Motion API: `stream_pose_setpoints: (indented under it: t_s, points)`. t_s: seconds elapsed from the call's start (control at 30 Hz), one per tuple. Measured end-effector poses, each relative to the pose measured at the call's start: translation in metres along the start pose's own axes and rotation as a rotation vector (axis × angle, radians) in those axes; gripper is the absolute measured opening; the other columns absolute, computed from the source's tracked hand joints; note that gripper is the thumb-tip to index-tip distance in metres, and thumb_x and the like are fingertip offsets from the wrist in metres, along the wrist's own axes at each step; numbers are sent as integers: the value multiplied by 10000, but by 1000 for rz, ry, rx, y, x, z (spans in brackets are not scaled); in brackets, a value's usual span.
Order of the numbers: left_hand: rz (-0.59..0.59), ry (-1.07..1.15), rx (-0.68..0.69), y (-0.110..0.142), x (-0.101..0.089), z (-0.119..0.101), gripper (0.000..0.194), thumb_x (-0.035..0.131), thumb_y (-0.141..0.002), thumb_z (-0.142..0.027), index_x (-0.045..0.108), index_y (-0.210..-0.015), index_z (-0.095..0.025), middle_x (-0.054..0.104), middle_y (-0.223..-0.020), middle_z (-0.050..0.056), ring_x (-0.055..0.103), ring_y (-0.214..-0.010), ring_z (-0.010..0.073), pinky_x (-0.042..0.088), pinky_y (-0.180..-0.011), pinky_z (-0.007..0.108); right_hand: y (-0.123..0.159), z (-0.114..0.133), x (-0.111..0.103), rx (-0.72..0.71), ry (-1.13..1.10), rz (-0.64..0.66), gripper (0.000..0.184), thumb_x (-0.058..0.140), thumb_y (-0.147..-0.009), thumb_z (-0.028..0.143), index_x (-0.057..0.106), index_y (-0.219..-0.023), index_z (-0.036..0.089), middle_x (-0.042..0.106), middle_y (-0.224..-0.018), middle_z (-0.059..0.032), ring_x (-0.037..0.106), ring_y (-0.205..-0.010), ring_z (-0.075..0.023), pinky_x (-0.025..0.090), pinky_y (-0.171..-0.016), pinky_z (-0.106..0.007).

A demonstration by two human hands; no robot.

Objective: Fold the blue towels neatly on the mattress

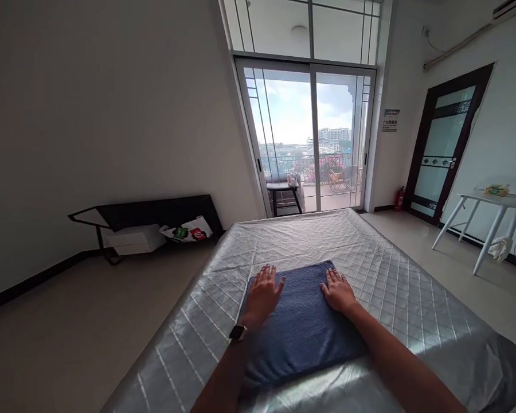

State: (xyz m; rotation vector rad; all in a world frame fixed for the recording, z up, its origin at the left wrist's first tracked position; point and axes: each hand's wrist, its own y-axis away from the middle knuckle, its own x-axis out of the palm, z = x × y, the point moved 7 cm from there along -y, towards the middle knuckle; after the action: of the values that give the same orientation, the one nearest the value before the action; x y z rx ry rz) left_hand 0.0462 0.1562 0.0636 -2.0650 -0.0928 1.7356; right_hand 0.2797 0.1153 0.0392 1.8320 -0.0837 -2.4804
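A blue towel lies spread out on a bed-sized surface with a silver-grey quilted cover. My left hand rests on the towel's far left part, palm down, fingers stretched forward and thumb apart. On that wrist is a dark watch. At the far right corner of the towel, my right hand lies flat with its fingers extended. Neither hand grips the cloth. Small wrinkles show in the near part of the towel, and my forearms cover bits of its side edges.
Left of the bed stands a low black bench with a white box and a printed bag. Sliding glass doors are beyond the bed. At right are a white table, a fire extinguisher and a dark-framed door.
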Motion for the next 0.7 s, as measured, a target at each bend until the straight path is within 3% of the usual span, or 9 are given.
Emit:
stream_pose_setpoints:
  t_s: [0.07, 0.13, 0.2, 0.27, 0.37, 0.47, 0.7]
  points:
    - [-5, 69, 151, 7, 5, -47, 608, 291, -1040, -516, 473, -1501, -163, 463, -1574, 124, 336, -1503, 278, 304, -1232, 448, 1, 0, 0, -1, -5, -2, 690, 214, -1043, 461, 219, -1610, 68, 204, -1671, -128, 114, -1567, -214, 110, -1252, -411]
    - [61, 124, 264, 15, 21, -88, 592, 280, -1050, -506, 485, -1490, -167, 464, -1573, 124, 360, -1493, 261, 327, -1223, 451, 2, 1, -1, -13, -1, -13, 677, 223, -1045, 445, 229, -1609, 70, 206, -1670, -131, 120, -1566, -217, 118, -1251, -414]
    - [137, 146, 333, 22, 41, -113, 582, 266, -1058, -485, 480, -1492, -162, 462, -1571, 134, 370, -1488, 260, 335, -1218, 470, 3, 2, -3, -34, 9, -30, 655, 231, -1048, 430, 254, -1606, 89, 209, -1670, -127, 131, -1564, -217, 126, -1248, -416]
    - [177, 146, 367, 26, 57, -120, 576, 253, -1062, -469, 455, -1511, -170, 461, -1571, 133, 368, -1489, 261, 330, -1219, 488, 4, 3, -3, -46, 13, -38, 647, 238, -1048, 429, 276, -1601, 96, 215, -1668, -128, 142, -1563, -218, 135, -1247, -416]
    - [185, 123, 353, 27, 67, -107, 596, 246, -1058, -490, 409, -1543, -184, 441, -1585, 126, 348, -1498, 268, 313, -1224, 503, 4, 3, -3, -33, -1, -37, 664, 257, -1042, 438, 270, -1600, 78, 226, -1661, -141, 152, -1561, -225, 134, -1247, -420]
    - [211, 63, 252, 25, 64, -75, 642, 243, -1044, -540, 408, -1544, -172, 410, -1601, 130, 318, -1511, 279, 290, -1231, 499, 4, 4, -4, -22, -17, -34, 671, 254, -1040, 434, 254, -1601, 66, 221, -1662, -143, 149, -1561, -223, 115, -1250, -414]
    - [281, -67, -56, 39, 48, 37, 767, 178, -1015, -599, 376, -1544, -81, 328, -1622, 185, 283, -1521, 303, 269, -1221, 485, 3, 4, -4, -22, -31, -17, 686, 227, -1036, 433, 233, -1599, 40, 205, -1667, -135, 121, -1566, -212, 94, -1253, -406]
